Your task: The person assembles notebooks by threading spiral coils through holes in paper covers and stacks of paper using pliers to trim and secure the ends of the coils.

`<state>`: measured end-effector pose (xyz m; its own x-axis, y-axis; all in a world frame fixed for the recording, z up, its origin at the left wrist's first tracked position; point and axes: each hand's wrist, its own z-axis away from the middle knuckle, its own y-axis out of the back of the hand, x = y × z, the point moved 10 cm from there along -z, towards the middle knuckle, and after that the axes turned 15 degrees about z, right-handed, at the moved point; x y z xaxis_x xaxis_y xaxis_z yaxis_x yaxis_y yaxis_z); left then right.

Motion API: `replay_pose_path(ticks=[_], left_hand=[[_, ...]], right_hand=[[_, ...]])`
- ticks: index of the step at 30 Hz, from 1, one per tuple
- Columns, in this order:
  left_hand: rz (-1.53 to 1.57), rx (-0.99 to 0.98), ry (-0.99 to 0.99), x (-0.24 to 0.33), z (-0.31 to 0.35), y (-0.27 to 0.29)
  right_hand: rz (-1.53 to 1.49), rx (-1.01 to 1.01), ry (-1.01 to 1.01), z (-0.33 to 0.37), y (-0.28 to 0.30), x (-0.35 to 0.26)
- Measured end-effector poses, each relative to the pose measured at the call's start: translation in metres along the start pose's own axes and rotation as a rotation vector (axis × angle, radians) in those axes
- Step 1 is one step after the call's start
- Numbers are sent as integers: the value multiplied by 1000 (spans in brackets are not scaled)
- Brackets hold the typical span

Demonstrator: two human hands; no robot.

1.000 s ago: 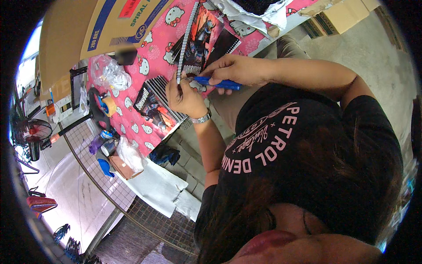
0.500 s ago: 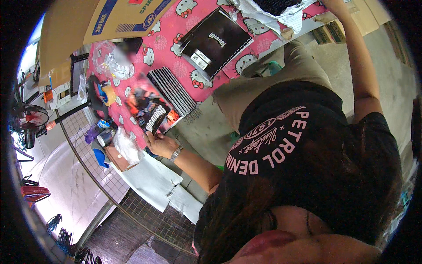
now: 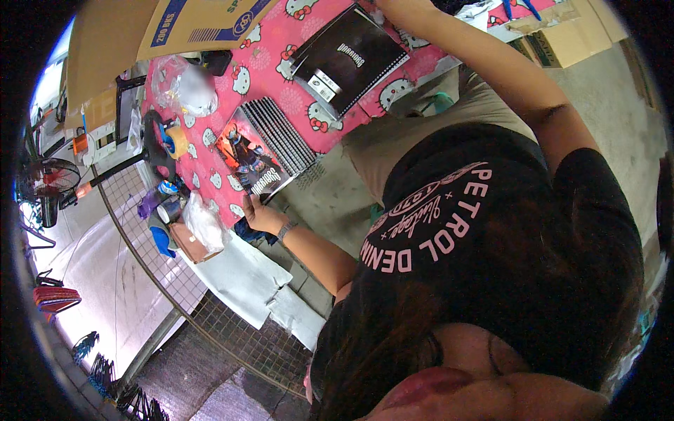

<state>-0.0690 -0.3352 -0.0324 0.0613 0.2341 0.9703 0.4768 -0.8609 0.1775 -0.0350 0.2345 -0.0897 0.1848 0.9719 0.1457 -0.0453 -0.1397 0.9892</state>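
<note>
A fanned row of spiral notebooks (image 3: 279, 133) lies on the pink cartoon-print tablecloth, wire bindings toward me. At its left end is a notebook with a red and dark picture cover (image 3: 253, 160). My left hand (image 3: 264, 216), a watch on its wrist, has its fingers closed at that notebook's lower corner. Farther right, a small pile of black-covered spiral notebooks (image 3: 354, 63) lies with a white label on top. At the top edge of the picture, my right hand (image 3: 397, 8) is by the pile's far corner; its fingers are mostly cut off.
A large cardboard box (image 3: 203, 31) stands at the back left. Near it lie clear plastic wrap (image 3: 179, 88) and a tape roll (image 3: 177, 142). A white plastic bag (image 3: 203, 223) sits by a brown box at the left edge. Blue-handled scissors (image 3: 521, 10) lie at the top right.
My right hand has come left from the upper right to the black notebooks. The picture-cover notebook, blurred before, now lies sharp against the row. My left hand stays at its corner.
</note>
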Motion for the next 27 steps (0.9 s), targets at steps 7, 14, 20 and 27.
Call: replay_pose_path(ticks=[7,14,20,27], left_hand=[[-400,18,-428,69,22,-38],[-346,-1052,-1034,108,241,-279],[-659,-1241,-1000,43,251,-312],[-609,-1240,-968,141,198,-308]], right_hand=[[-171,96,-172,-11,-8,7],[-317,361,-212,2,59,27],[-732,517,-132,32,75,54],[-1892,121,-222,90,23,29]])
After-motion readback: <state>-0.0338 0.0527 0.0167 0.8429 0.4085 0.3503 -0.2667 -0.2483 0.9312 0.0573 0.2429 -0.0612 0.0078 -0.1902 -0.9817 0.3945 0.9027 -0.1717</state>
